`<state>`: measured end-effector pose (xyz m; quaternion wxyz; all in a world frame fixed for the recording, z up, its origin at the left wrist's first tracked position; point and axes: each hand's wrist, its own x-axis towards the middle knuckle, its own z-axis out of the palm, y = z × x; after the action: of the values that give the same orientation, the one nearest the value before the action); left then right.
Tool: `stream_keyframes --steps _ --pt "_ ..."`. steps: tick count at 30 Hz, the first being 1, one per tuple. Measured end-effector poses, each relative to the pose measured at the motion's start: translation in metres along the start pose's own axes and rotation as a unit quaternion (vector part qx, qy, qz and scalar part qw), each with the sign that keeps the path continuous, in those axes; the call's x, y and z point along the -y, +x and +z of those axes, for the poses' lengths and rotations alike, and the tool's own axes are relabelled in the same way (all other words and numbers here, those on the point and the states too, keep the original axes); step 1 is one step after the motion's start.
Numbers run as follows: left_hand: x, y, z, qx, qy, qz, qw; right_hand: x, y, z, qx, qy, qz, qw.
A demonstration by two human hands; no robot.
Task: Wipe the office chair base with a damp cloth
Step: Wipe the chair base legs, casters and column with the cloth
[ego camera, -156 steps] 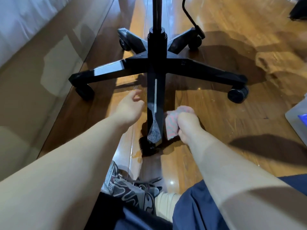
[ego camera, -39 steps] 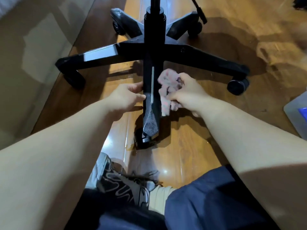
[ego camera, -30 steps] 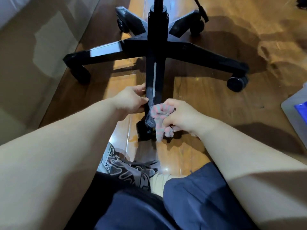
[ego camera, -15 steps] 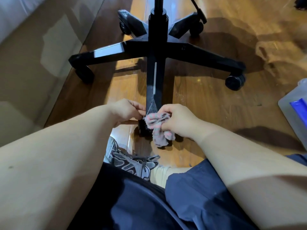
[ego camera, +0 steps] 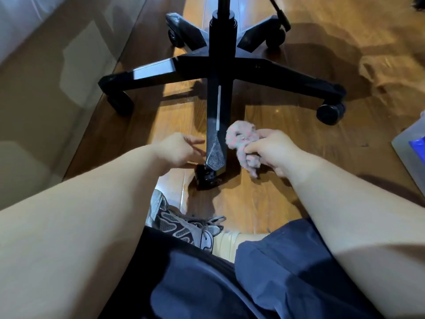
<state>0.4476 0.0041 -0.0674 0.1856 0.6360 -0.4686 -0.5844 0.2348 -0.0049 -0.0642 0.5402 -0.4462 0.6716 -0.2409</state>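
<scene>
The black five-legged office chair base [ego camera: 271,72] stands on the wooden floor, one leg [ego camera: 216,125] pointing straight at me, its caster [ego camera: 207,177] under the tip. My right hand [ego camera: 273,150] grips a bunched pink-and-grey cloth [ego camera: 241,141] just right of that leg's end; the cloth touches or nearly touches the leg's right side. My left hand [ego camera: 179,149] hovers at the left of the leg tip, fingers extended toward it, holding nothing.
A pale wall or panel [ego camera: 41,93] runs along the left. A grey tray with a blue item [ego camera: 414,148] lies at the right edge. My shoe [ego camera: 184,222] and knees sit just below the near caster. Other casters [ego camera: 331,111] ring the base.
My right hand has lifted the cloth from the leg tip and caster to the right side of the leg. My left hand let go of the tip and its fingers straightened.
</scene>
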Motion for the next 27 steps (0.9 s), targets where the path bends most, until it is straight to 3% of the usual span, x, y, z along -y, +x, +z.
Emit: stream_keyframes --steps 2,4,6,8,12,13,16,18,22,25,27 --pt "-0.008 0.002 -0.002 -0.023 -0.075 -0.004 0.997 -0.004 -0.008 0.007 0.067 0.046 0.05 0.995" --pt "-0.011 -0.004 0.0 -0.033 -0.044 -0.014 0.998 -0.004 -0.014 0.016 0.081 0.025 0.079 0.993" --pt "-0.012 -0.009 0.001 -0.049 0.044 -0.022 0.998 0.005 -0.015 0.017 0.034 0.026 0.044 0.998" --pt "-0.014 -0.012 0.001 -0.072 0.02 -0.001 0.997 0.014 -0.016 0.014 0.032 0.057 -0.032 0.997" --pt "-0.022 -0.019 0.0 0.009 -0.123 0.039 0.992 0.019 -0.025 0.014 0.182 0.145 -0.084 0.969" --pt "-0.021 -0.018 0.001 -0.011 -0.127 0.045 0.991 0.017 -0.024 0.014 0.176 0.157 -0.081 0.968" --pt "-0.014 -0.009 -0.003 -0.189 -0.122 0.049 0.973 0.017 -0.018 0.011 0.101 0.198 -0.08 0.972" --pt "-0.012 -0.001 -0.003 -0.258 -0.095 0.044 0.961 0.015 -0.014 0.012 0.068 0.182 -0.093 0.976" --pt "-0.019 0.006 0.017 -0.175 -0.084 0.021 0.981 0.012 -0.005 0.023 0.003 0.141 -0.1 0.985" --pt "-0.015 0.01 0.023 -0.147 -0.029 0.009 0.989 0.007 0.0 0.027 -0.034 0.121 -0.043 0.991" --pt "-0.01 0.011 0.013 -0.113 -0.041 -0.027 0.992 0.007 0.0 0.028 -0.014 0.117 0.001 0.993"
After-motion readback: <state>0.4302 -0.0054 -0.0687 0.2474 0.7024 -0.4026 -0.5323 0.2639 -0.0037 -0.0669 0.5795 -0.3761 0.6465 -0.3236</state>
